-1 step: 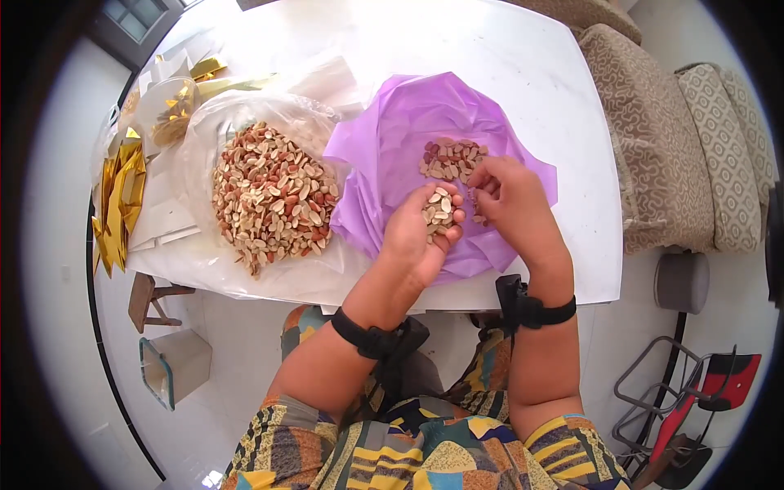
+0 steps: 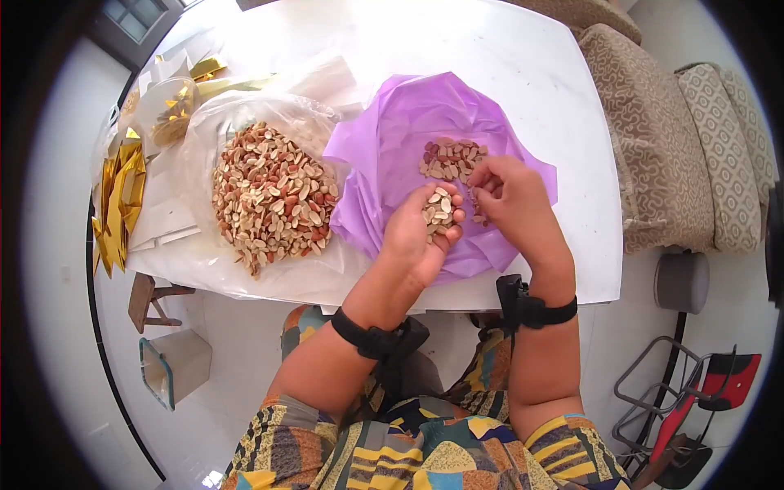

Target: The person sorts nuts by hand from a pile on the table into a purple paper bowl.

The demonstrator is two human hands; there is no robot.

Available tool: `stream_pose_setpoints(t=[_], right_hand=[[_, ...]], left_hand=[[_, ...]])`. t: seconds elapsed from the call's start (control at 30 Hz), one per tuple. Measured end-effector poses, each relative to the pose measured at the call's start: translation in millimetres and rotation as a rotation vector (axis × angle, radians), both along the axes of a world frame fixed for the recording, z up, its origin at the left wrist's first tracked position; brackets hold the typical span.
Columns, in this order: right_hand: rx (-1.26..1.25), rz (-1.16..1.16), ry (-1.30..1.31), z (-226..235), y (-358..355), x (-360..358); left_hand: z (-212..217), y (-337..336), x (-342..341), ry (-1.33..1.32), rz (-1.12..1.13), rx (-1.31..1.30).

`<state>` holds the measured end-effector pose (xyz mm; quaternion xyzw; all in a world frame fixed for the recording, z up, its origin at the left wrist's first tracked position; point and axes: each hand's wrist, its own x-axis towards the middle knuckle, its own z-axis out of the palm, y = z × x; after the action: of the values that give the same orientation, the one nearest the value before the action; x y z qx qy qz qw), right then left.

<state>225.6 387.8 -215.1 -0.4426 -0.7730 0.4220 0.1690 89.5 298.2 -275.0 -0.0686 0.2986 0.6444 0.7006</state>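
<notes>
My left hand [image 2: 414, 233] is cupped palm up over the purple plastic bag [image 2: 380, 131], cradling a small heap of split peanuts [image 2: 439, 214]. Just to its right, my right hand [image 2: 514, 196] has thumb and forefinger drawn together in a pinch; whatever lies between the fingertips is too small or hidden to tell. Inside the spread purple bag, a patch of reddish and pale peanuts [image 2: 452, 158] lies beyond both hands. A few more bits show beneath my right fingers. To the left, a large mound of peanut halves [image 2: 273, 196] fills an opened clear plastic bag [image 2: 200, 147].
Gold foil pieces [image 2: 121, 200], white sheets and a clear round container [image 2: 170, 110] lie at the table's left. A patterned sofa [image 2: 653, 147] stands close on the right. On the floor are a bin [image 2: 175, 367], a wooden stool [image 2: 147, 302] and a red-and-black folding chair [image 2: 694, 400].
</notes>
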Motion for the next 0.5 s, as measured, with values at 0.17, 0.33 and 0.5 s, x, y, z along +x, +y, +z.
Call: stream_pose_setpoints(t=[0.17, 0.33, 0.5], right_hand=[[-0.253, 0.104, 0.386, 15.1, -6.7, 0.3], [-0.105, 0.109, 0.303, 7.2, -1.9, 7.3], [0.142, 0.064, -0.052, -9.4, 2.7, 22.6]], left_hand=[[4.6, 1.5, 4.0, 0.041, 0.021, -0.032], [1.8, 1.0, 1.3, 0.021, 0.017, -0.012], [-1.4, 1.0, 0.7, -0.012, -0.005, 0.003]])
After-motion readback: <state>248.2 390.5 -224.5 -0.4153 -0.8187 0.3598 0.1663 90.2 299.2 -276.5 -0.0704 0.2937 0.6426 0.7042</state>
